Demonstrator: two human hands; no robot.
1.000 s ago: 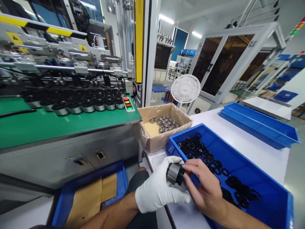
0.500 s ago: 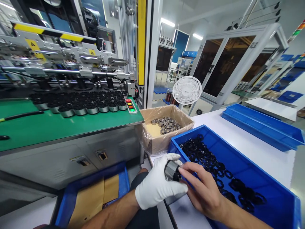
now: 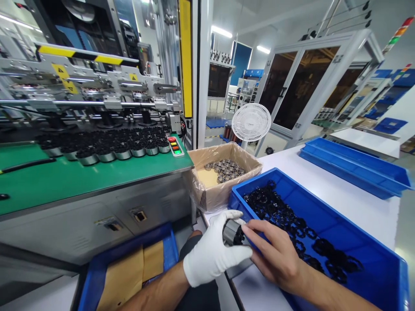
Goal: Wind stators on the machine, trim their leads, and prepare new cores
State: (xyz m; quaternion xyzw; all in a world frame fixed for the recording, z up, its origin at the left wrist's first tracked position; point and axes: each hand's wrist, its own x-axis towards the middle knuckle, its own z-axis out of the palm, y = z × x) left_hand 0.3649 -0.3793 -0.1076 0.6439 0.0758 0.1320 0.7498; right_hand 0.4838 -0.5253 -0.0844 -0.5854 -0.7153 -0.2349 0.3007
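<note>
Between my two hands sits the part [image 3: 232,233], a small grey-and-black cylinder: my gloved left hand [image 3: 212,255] cups it, and my bare right hand [image 3: 275,257] pinches its black end. Both hover over the white table [image 3: 324,185], at the near corner of a blue bin [image 3: 356,242] of black rings [image 3: 292,220]. Beyond, a box [image 3: 223,172] holds metal parts beside the green machine [image 3: 81,172].

A white cloth glove [image 3: 210,257] holds a dull metal cylinder [image 3: 231,233] beside the glossy blue plastic bin [image 3: 356,242].
</note>
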